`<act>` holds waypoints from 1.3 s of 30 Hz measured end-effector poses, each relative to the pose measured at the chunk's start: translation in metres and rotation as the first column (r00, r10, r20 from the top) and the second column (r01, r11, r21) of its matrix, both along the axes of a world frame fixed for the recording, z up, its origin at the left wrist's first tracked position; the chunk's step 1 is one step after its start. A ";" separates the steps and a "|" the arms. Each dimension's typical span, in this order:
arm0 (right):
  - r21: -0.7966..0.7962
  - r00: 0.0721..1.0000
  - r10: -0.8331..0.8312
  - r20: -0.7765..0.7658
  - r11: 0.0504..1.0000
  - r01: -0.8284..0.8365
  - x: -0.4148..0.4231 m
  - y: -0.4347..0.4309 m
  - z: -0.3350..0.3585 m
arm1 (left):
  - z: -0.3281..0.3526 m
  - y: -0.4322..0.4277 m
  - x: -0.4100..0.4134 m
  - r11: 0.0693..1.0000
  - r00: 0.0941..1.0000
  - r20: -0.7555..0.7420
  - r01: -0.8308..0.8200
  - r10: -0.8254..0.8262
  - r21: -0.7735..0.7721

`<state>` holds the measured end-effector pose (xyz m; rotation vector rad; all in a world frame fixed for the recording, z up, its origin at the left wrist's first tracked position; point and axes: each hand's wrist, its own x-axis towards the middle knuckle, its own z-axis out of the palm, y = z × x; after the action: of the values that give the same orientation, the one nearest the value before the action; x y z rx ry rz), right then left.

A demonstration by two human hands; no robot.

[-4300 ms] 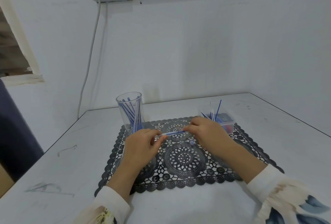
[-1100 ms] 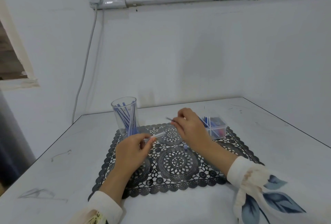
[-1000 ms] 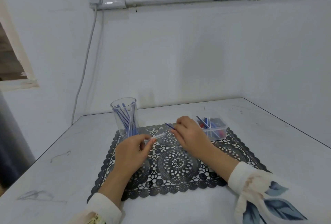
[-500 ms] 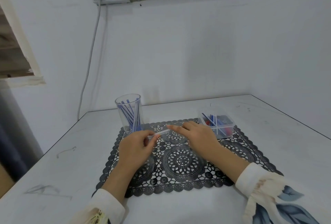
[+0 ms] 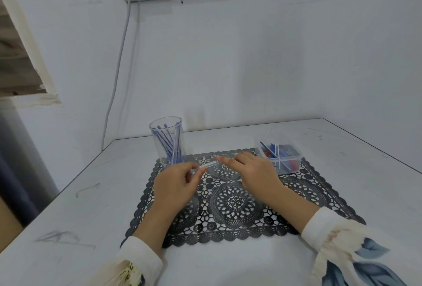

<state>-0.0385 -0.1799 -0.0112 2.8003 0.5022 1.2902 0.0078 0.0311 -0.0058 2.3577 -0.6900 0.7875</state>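
The right hand has come across from the plastic box to meet the left hand over the black lace mat. The left hand pinches one end of a clear pen tube, held just above the mat in front of the glass of blue pens. The right forefinger reaches the tube's far end; whether it pinches anything cannot be told.

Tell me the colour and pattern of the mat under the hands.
The mat is dark grey lace-like openwork with round medallions and scalloped edges; head view.
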 end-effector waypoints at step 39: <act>0.308 0.977 -0.159 0.145 0.945 0.108 -0.010 0.008 0.006 | 0.000 -0.004 -0.002 0.995 0.945 0.311 0.088 -0.096 0.041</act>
<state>-0.0486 -0.1716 -0.0054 2.8524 0.1128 1.6785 0.0060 0.0269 -0.0058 2.2257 -0.9393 1.1308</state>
